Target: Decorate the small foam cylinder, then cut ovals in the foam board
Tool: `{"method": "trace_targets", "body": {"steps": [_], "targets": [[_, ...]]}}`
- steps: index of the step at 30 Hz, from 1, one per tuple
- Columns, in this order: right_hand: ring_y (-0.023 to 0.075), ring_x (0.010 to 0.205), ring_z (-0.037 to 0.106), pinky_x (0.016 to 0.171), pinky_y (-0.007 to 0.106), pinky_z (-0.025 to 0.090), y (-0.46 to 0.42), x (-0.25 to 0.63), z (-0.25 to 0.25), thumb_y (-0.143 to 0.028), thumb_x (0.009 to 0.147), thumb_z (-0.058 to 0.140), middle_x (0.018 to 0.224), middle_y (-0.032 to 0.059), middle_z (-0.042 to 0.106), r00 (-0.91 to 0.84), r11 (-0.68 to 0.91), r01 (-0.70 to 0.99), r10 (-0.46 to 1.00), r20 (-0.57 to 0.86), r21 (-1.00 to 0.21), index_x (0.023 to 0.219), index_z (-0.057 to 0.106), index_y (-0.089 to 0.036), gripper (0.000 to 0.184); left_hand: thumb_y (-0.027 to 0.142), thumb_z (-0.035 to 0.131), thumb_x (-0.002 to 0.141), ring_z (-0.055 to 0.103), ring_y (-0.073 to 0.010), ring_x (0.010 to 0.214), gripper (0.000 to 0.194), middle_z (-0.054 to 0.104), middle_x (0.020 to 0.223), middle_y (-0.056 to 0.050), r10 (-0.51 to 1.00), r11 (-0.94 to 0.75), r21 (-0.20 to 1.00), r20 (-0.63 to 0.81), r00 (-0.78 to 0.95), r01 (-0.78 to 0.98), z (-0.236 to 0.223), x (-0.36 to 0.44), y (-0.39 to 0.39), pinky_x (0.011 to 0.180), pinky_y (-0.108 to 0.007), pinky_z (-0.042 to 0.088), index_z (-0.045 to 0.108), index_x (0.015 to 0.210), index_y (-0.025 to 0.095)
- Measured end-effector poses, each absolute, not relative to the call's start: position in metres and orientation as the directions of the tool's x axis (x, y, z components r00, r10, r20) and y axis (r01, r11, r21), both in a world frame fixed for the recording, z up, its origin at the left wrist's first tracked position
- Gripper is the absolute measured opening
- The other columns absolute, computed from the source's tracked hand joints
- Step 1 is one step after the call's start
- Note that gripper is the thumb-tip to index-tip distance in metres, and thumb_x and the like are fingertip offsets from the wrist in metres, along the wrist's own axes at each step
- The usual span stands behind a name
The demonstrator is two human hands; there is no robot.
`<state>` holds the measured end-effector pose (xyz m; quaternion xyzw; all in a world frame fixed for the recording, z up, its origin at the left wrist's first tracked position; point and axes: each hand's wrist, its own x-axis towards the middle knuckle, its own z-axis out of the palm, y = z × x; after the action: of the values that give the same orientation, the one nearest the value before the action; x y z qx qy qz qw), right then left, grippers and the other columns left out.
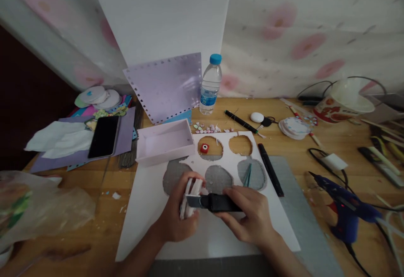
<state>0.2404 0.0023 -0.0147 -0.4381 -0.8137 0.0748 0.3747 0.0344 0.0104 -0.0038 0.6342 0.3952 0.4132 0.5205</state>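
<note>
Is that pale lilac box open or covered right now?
Open: nothing covers the top of the pale lilac box, and its inner floor and walls show.

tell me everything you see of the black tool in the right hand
The black-handled, metal-headed tool is held crosswise over the white sheet with rounded cut-outs. Its dark handle, plastic by its look, is gripped by the right hand, which hides its end. Its silvery, flat-looking head points left and overlaps the white blocky item in the left hand; contact is unclear.
</note>
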Motion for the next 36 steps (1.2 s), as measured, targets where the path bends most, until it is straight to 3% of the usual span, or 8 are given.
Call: {"method": "trace_targets", "body": {"steps": [9, 12, 16, 19, 21, 28, 33, 36], "targets": [[0.0185, 0.061, 0.064, 0.054, 0.027, 0.044, 0.004, 0.255, -0.023, -0.042, 0.083, 0.065, 0.069, 0.0051, 0.066, -0.278, 0.529, 0.679, 0.827, 0.488, -0.509, 0.089, 0.061, -0.016, 0.027, 0.014, 0.049, 0.061, 0.049, -0.0256, 0.103, 0.063, 0.047, 0.116, -0.007, 0.921, -0.255, 0.965, 0.223, 0.318, 0.06, -0.008, 0.026, 0.005, 0.088, -0.042, 0.043, 0.042, 0.122, 0.025], [0.0156, 0.057, 0.059, 0.053, 0.025, 0.041, 0.007, 0.262, -0.024, -0.041, 0.085, 0.061, 0.066, 0.0022, 0.063, -0.152, 0.391, 0.636, 0.908, 0.39, -0.665, 0.086, 0.062, -0.017, 0.025, 0.014, 0.049, 0.06, 0.049, -0.0255, 0.103, 0.065, 0.045, 0.117, -0.008, 0.92, -0.272, 0.958, 0.229, 0.317, 0.096, -0.007, 0.023, 0.007, 0.085, -0.041, 0.045, 0.04, 0.124, 0.025], [0.0105, 0.049, 0.042, 0.045, 0.023, 0.03, 0.007, 0.251, -0.02, -0.052, 0.085, 0.055, 0.056, -0.0027, 0.047, 0.015, -0.029, 0.302, 1.0, -0.026, -0.953, 0.076, 0.059, -0.017, 0.036, 0.009, 0.052, 0.055, 0.048, -0.0268, 0.105, 0.069, 0.046, 0.113, -0.008, 0.895, -0.397, 0.854, 0.281, 0.346, 0.335, -0.001, 0.023, 0.014, 0.091, -0.044, 0.041, 0.04, 0.122, 0.022], [0.0069, 0.044, 0.027, 0.041, 0.022, 0.021, 0.003, 0.231, -0.018, -0.059, 0.078, 0.062, 0.052, -0.0086, 0.033, -0.125, -0.318, -0.039, 0.942, -0.312, -0.947, 0.092, 0.059, -0.016, 0.045, 0.008, 0.056, 0.054, 0.047, -0.0282, 0.107, 0.07, 0.046, 0.114, -0.01, 0.862, -0.481, 0.718, 0.284, 0.419, 0.503, 0.003, 0.027, 0.016, 0.093, -0.045, 0.04, 0.039, 0.12, 0.02], [0.0055, 0.043, 0.022, 0.04, 0.021, 0.017, -0.001, 0.219, -0.018, -0.058, 0.075, 0.066, 0.052, -0.0104, 0.03, -0.246, -0.405, -0.149, 0.899, -0.363, -0.902, 0.097, 0.057, -0.016, 0.049, 0.01, 0.058, 0.054, 0.047, -0.0296, 0.107, 0.07, 0.047, 0.116, -0.011, 0.829, -0.536, 0.622, 0.263, 0.493, 0.571, 0.006, 0.031, 0.015, 0.093, -0.046, 0.041, 0.038, 0.12, 0.019], [0.0032, 0.041, 0.019, 0.039, 0.02, 0.012, -0.002, 0.222, -0.027, -0.045, 0.071, 0.075, 0.049, -0.0118, 0.029, -0.189, -0.408, -0.342, 0.912, -0.363, -0.847, 0.074, 0.049, -0.019, 0.037, 0.018, 0.066, 0.061, 0.045, -0.0348, 0.115, 0.071, 0.05, 0.123, -0.016, 0.791, -0.579, 0.417, 0.079, 0.607, 0.701, 0.011, 0.031, 0.007, 0.096, -0.051, 0.04, 0.041, 0.127, 0.015], [0.0037, 0.04, 0.023, 0.039, 0.02, 0.014, 0.008, 0.238, -0.029, -0.043, 0.072, 0.073, 0.047, -0.0111, 0.032, -0.083, -0.332, -0.401, 0.941, -0.328, -0.854, 0.08, 0.057, -0.016, 0.033, 0.059, 0.076, 0.059, 0.037, -0.0438, 0.128, 0.116, 0.038, 0.142, -0.022, 0.763, -0.567, 0.414, -0.063, 0.643, 0.713, 0.026, 0.023, 0.012, 0.1, -0.061, 0.034, 0.016, 0.15, 0.019], [0.0037, 0.038, 0.024, 0.038, 0.02, 0.015, 0.011, 0.239, -0.03, -0.043, 0.072, 0.072, 0.046, -0.0113, 0.033, -0.077, -0.334, -0.403, 0.94, -0.332, -0.852, 0.085, 0.059, -0.014, 0.034, 0.061, 0.07, 0.068, 0.029, -0.0431, 0.135, 0.102, 0.029, 0.15, -0.02, 0.702, -0.661, 0.393, 0.02, 0.712, 0.64, 0.054, 0.02, 0.017, 0.106, -0.062, 0.026, 0.021, 0.15, 0.021]]}}
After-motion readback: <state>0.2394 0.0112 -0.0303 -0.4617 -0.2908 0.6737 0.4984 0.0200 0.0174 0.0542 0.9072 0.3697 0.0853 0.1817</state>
